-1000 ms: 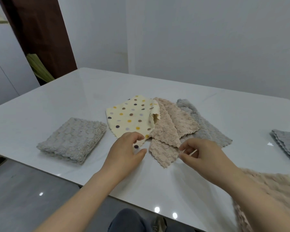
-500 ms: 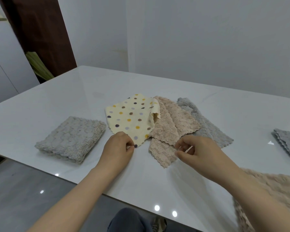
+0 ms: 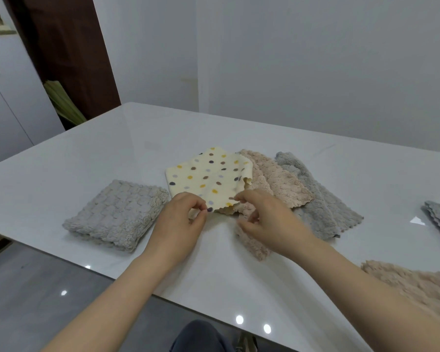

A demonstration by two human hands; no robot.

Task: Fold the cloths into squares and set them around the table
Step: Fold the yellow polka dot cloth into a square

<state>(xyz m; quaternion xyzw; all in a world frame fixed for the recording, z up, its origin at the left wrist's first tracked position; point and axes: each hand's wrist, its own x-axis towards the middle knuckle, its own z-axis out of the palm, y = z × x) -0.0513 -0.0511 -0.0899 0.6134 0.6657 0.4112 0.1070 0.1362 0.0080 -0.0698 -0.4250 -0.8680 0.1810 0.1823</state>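
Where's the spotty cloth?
In the head view, the spotty cloth lies on the table, between the folded grey cloth on its left and the beige cloth on its right; the left hand and right hand pinch its near edge.

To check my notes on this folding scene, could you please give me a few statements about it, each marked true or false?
1. The left hand pinches the near edge of the dotted cloth. True.
2. The dotted cloth lies beneath the beige cloth. False: its right side overlaps on top of the beige cloth.
3. A folded grey cloth lies left of the dotted cloth. True.
4. The table is dark wood. False: it is white and glossy.
5. The right hand rests in the person's lap. False: its fingers are at the dotted cloth's near edge.
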